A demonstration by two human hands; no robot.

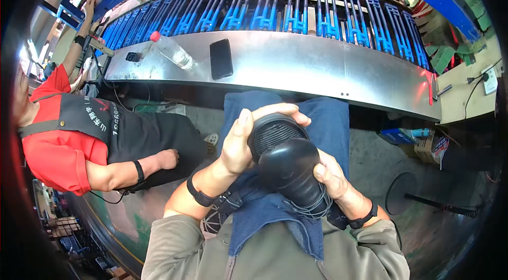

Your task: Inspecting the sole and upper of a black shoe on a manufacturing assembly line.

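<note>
Above my lap, my left hand point(241, 145) curls its thumb and fingers round the edge of a black shoe sole point(275, 133). Parallel ribs show on the sole's upward face, inside a raised rim. In my right hand point(332, 175) is a black shoe upper point(290, 166) with a smooth rounded toe, gripped at its side. Grey laces point(317, 207) hang in a bundle at its end near me. The toe overlaps the near part of the sole; whether the two touch I cannot tell. Part of my right fingers is hidden behind the upper.
Ahead runs a metal bench point(296, 58) with a row of blue racks point(264, 7) behind it. On it lie a phone point(221, 59) and a clear bottle point(177, 53). A person in red point(61, 148) sits at left. A round-based stand point(405, 194) is at right.
</note>
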